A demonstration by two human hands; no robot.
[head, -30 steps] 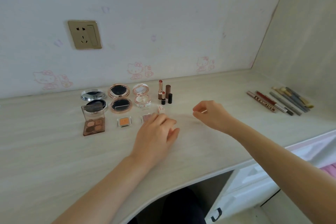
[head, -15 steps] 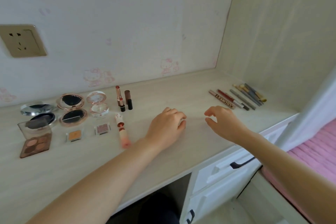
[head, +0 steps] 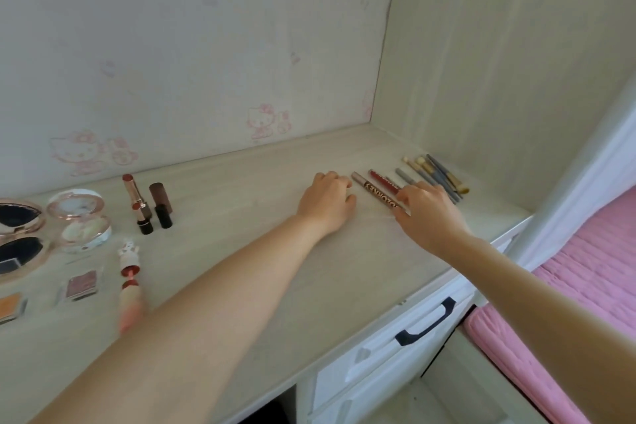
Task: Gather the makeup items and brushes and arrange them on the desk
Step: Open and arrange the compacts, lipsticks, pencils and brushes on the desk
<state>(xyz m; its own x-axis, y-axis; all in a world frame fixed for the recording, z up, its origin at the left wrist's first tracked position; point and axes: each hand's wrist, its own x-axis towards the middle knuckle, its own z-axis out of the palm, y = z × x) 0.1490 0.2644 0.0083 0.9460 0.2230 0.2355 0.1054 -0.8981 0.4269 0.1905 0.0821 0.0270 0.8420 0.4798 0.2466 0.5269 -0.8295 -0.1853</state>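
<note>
Along the desk's right end lies a row of liner pencils and brushes. My right hand reaches over their near ends, and its thumb and forefinger pinch the near end of the brown lettered pencil. A red pencil and a grey one lie just beyond. My left hand rests on the desk left of the brown pencil, fingers loosely curled and holding nothing. At the left stand open lipsticks, round compacts, a bunny-topped lip tube and small eyeshadow pans.
The wall with pink cat stickers backs the desk, and a side panel closes its right end. Below the front edge is a white drawer with a dark handle. A pink bed lies to the right.
Both hands have moved right across the desk, from the compacts and lip tube to the pencil row. The view has swung right, and the wall socket has left the frame.
</note>
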